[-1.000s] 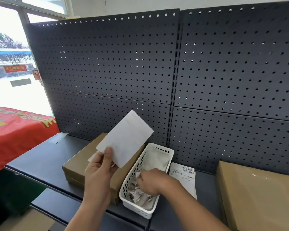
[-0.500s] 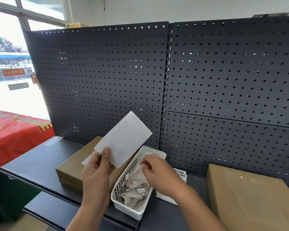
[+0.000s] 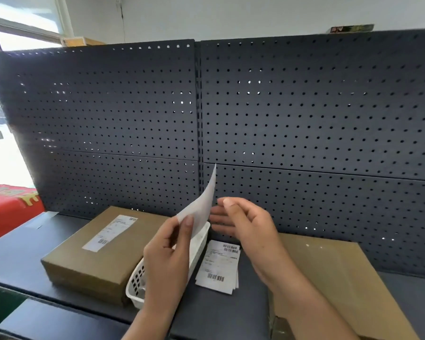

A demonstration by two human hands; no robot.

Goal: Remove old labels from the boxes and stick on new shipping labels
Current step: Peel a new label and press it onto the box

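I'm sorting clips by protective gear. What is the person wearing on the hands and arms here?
Nothing that shows. The left hand and right hand are bare: no gloves, rings or tape. The left forearm and right forearm are uncovered down to the picture's bottom edge, with no sleeve, watch or bracelet in view.

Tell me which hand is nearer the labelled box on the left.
Left. The left hand, pinching the white sheet, is just right of the labelled box; the right hand hovers open beyond the sheet, farther right.
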